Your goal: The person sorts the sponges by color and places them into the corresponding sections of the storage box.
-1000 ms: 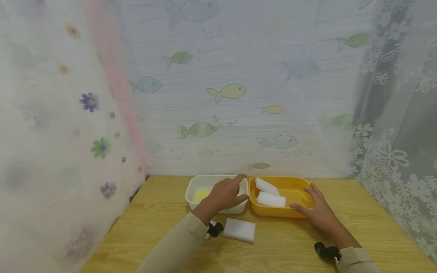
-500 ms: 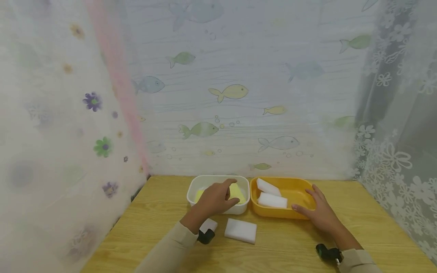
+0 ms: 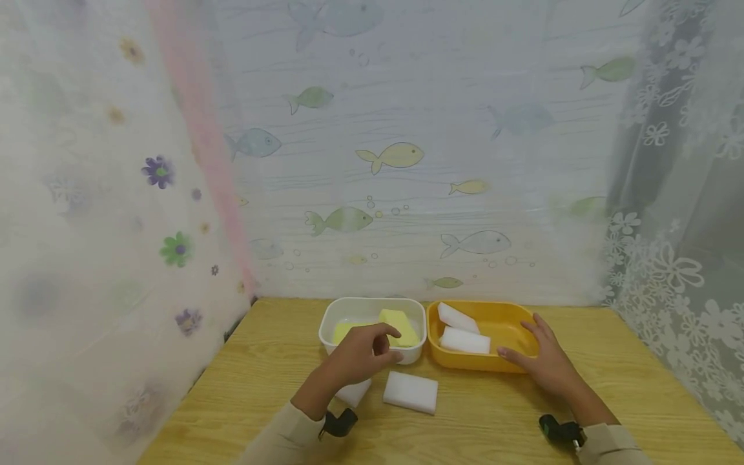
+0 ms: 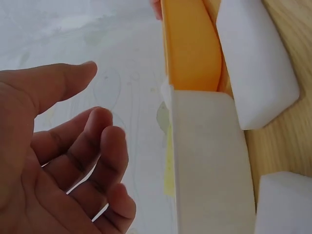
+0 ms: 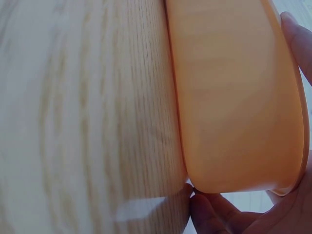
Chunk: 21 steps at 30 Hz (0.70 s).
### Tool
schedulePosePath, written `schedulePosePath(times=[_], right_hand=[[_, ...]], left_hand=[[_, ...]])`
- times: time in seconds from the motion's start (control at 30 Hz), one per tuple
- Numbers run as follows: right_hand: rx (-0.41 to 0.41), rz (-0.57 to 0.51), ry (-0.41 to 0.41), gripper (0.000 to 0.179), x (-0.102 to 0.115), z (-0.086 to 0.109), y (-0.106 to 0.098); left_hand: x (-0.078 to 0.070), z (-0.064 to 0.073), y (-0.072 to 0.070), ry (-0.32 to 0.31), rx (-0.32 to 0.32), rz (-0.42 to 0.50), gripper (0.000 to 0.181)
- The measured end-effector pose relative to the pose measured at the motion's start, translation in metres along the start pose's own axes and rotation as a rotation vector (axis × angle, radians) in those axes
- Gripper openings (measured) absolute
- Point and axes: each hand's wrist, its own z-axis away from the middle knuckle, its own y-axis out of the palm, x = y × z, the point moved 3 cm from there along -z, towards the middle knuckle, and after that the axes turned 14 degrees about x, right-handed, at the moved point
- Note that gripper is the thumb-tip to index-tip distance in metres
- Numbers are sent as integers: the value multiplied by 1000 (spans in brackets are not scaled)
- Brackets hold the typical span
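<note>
My left hand [image 3: 359,355] hovers over the front edge of a white plastic tub [image 3: 327,329], its fingers loosely bent with nothing between them. Inside that tub lie two yellow sponges, one at the right [image 3: 400,328] and a partly covered one at the left [image 3: 344,332]. My right hand [image 3: 546,358] holds the right end of an orange plastic tub [image 3: 506,363], thumb at the front rim and fingers round the end. Two white sponges rest in this tub, a tilted one [image 3: 457,318] behind a front one [image 3: 465,341].
In front of the tubs, a white sponge [image 3: 410,392] lies on the wooden table [image 3: 465,426]. Another white sponge [image 3: 353,391] lies partly hidden under my left hand. The tubs stand side by side near a fish-print curtain [image 3: 372,194].
My left hand has drawn back from over the white tub, toward me and to the left, uncovering the right yellow sponge. My right hand stays at the orange tub.
</note>
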Motion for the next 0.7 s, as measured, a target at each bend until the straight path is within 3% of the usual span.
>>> schedulePosePath(times=[0.3,0.57,0.7], right_hand=[[2,10,5,103,1,2,-1],[16,-1,19,101,1,3,-2],[12,-2,9,101,3,2,-1]], left_hand=[[11,10,16,22,63,117,42],[19,9,25,-14,176,102,55],[22,9,30,12,207,73,62]])
